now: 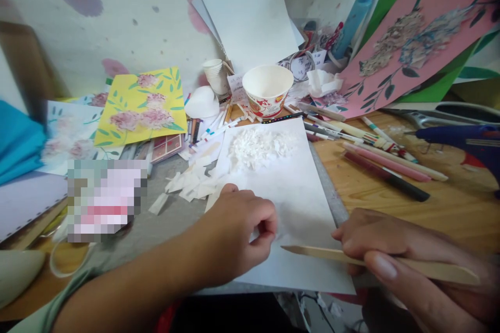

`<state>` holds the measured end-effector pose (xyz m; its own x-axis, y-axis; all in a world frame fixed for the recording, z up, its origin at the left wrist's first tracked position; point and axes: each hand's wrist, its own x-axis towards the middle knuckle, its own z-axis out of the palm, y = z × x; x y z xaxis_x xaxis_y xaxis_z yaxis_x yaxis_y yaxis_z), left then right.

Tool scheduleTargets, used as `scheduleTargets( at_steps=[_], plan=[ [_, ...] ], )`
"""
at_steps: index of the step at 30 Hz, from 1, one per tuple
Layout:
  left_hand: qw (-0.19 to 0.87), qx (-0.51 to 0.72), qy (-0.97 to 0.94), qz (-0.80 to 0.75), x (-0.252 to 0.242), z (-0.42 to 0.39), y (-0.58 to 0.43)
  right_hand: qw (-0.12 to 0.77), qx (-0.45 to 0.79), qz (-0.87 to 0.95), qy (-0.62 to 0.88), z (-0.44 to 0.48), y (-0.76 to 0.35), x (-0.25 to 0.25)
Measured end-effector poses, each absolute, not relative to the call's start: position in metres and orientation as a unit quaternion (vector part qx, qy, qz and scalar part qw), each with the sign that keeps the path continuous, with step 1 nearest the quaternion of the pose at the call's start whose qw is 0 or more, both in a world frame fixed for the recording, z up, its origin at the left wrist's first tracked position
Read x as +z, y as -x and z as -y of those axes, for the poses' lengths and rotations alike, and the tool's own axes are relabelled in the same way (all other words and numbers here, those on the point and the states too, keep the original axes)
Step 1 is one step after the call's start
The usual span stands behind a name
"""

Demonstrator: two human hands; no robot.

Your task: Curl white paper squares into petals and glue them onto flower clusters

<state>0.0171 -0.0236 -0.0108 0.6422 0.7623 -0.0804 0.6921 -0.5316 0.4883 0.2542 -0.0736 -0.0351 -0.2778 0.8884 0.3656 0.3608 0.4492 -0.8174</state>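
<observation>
- Messy wooden tabletop (457, 197), spotty wall (156, 26) behind
- right hand (410, 255): fingers pinching a wooden stick (324, 253), tip over white paper (289, 182)
- left hand (240, 231) curled above that paper, can't tell if its fingers hold anything

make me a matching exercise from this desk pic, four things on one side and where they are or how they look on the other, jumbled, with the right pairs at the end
Things
1. wooden stick
2. paper tub
3. yellow card
4. glue gun

Places and looks
A. to the left of the paper tub
B. dark blue, at the right edge of the picture
C. held in the right hand
D. white with red print, just beyond the white sheet

Right pairs: 1-C, 2-D, 3-A, 4-B
</observation>
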Motion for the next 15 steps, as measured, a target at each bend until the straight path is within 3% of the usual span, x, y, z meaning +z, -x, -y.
scheduleTargets(
  at_steps=[11,15],
  plan=[
    [0.189,0.005,-0.896,-0.402,-0.013,0.023,-0.019,0.422,0.229,0.8,0.359,0.062,-0.24,-0.038],
    [0.194,-0.018,-0.906,-0.375,-0.01,0.021,-0.017,0.408,0.121,0.846,0.322,0.074,-0.235,-0.048]
  ],
)
